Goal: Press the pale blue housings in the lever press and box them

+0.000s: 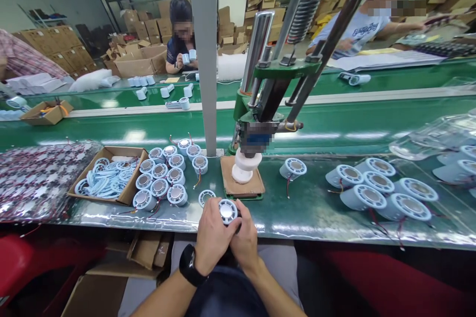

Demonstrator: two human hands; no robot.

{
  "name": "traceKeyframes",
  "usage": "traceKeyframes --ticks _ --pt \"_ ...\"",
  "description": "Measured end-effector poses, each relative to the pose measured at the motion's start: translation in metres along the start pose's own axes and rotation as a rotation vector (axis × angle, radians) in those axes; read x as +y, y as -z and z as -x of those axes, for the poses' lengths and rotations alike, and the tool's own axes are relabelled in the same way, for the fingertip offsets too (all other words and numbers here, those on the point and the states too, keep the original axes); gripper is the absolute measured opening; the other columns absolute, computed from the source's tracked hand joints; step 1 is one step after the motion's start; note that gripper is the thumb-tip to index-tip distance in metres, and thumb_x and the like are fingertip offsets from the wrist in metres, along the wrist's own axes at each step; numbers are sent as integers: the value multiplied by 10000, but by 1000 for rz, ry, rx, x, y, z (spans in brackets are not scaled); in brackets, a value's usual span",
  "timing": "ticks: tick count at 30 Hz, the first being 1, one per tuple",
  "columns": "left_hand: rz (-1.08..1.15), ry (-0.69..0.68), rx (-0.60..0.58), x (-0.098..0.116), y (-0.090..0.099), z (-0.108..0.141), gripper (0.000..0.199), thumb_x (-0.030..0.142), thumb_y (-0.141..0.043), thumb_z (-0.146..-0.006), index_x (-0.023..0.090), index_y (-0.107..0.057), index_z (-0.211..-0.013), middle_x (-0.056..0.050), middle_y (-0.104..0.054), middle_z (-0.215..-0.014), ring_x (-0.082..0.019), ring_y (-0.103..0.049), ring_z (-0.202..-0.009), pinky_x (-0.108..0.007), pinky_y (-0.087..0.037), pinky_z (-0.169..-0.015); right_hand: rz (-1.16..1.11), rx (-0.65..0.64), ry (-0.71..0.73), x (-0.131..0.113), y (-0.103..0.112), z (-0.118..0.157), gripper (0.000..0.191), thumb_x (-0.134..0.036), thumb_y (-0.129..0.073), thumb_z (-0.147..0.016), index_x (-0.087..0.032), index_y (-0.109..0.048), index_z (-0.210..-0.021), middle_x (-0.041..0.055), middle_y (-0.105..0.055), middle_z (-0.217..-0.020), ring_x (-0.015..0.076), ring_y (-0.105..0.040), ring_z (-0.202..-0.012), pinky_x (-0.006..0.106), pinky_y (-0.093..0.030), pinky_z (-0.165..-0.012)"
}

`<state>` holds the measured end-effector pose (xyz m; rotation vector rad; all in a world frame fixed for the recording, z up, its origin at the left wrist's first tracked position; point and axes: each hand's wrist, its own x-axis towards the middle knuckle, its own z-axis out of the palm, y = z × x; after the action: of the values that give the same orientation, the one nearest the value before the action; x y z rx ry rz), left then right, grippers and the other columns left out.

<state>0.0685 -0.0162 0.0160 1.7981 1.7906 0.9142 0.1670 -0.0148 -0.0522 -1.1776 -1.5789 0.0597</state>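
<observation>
Between my two hands, at the bench's front edge, is a light blue cylindrical housing (227, 211) with a silver disc in its ringed top. My left hand (213, 235), with a black band on the wrist, wraps its left side. My right hand (243, 237) closes on its right side, thumb near the rim. Just behind my left fingers lies a loose light blue ring (207, 198) on the bench. Beyond my hands stands a green hand press (256, 124), its white round die (242, 173) over a brown board (226, 181).
Left of the press stand several similar housings (174, 177) with wires, beside a cardboard box (128, 197) of blue rings. Flat star-shaped parts (40, 178) lie farther left. More housings (372, 183) stand right. A grey post (208, 59) rises behind. Two people (182, 34) work across the green conveyor (156, 126).
</observation>
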Motion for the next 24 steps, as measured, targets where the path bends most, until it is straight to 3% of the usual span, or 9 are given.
traceKeyframes --ticks 6,12,16,20,24 --pt "22 53 32 -1 -3 1 393 194 -734 -766 192 -487 -1071 -65 -622 -1000 -257 -632 -986 -397 -529 -838 -12 5 -19 1 -1 3 539 -182 -461 -968 -213 -347 -1494 127 -641 -1189 217 -671 -1035 379 -607 -821" --pt "-41 13 16 -2 -9 5 341 257 -650 -855 161 -486 -1138 -104 -605 -1045 -277 -607 -1010 -442 -527 -865 -32 -25 -26 0 3 0 515 -158 -444 -970 -218 -383 -1478 121 -623 -1228 213 -648 -1086 378 -592 -869" --pt "-22 -40 61 -6 -15 8 397 208 -557 -898 137 -462 -1277 -156 -578 -1210 -290 -556 -1167 -495 -476 -1003 -77 -142 -4 -2 9 -6 426 -94 -424 -957 -213 -514 -1356 107 -618 -1193 183 -626 -1103 340 -577 -914" --pt "144 -158 0 -16 -15 7 543 127 -530 -858 160 -421 -1389 -160 -523 -1376 -265 -494 -1310 -477 -427 -1105 -117 -256 37 1 16 -8 468 -71 -445 -898 -187 -505 -1348 128 -582 -1244 192 -608 -1144 351 -575 -941" --pt "271 -157 -65 -22 -7 5 558 111 -577 -786 162 -497 -1336 -139 -589 -1336 -260 -551 -1267 -459 -452 -1089 -65 -529 122 5 48 -39 574 -78 -514 -820 -207 -489 -1379 113 -570 -1299 211 -604 -1178 360 -583 -951"
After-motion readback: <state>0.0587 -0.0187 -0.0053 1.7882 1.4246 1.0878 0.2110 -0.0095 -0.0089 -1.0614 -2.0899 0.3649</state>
